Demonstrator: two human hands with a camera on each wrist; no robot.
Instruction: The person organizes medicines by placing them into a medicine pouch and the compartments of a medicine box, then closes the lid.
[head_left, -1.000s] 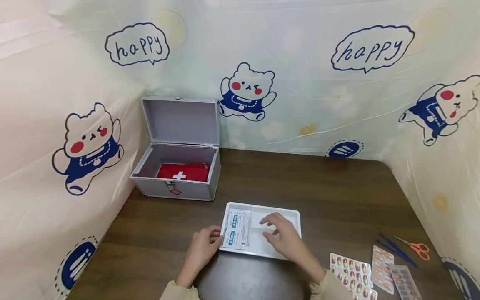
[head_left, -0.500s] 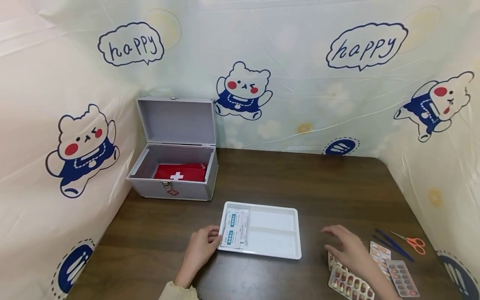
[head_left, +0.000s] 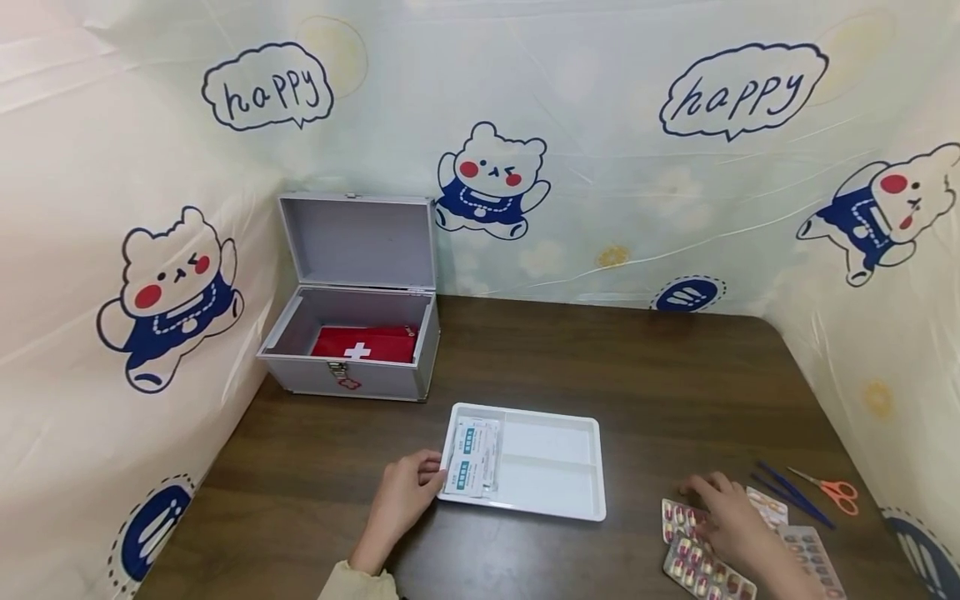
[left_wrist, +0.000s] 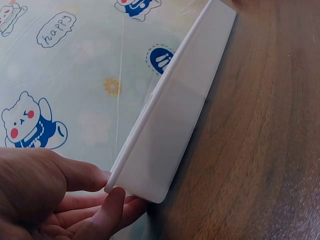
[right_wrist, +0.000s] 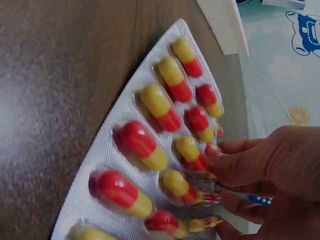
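Note:
My left hand pinches the left end of a white compartment tray; in the left wrist view the thumb is at its rim. White-and-teal packets lie in the tray's left compartment. To the right, my right hand reaches over the capsule blister packs, fingers bent down. In the right wrist view, thumb and fingers grip the edge of one capsule blister pack. Another pack of red-and-yellow capsules lies nearer the camera, overlapping it. The hand partly hides the packs.
A silver case stands lid up at the back left, with a red pouch inside. Right of the hand are an orange-capsule blister pack, a grey-looking blister pack, blue tweezers and orange-handled scissors. Printed cloth walls surround the table.
My right hand has moved from over the tray rightward to the blister packs and come down with its fingers at one. The left hand has stayed at the tray's left end.

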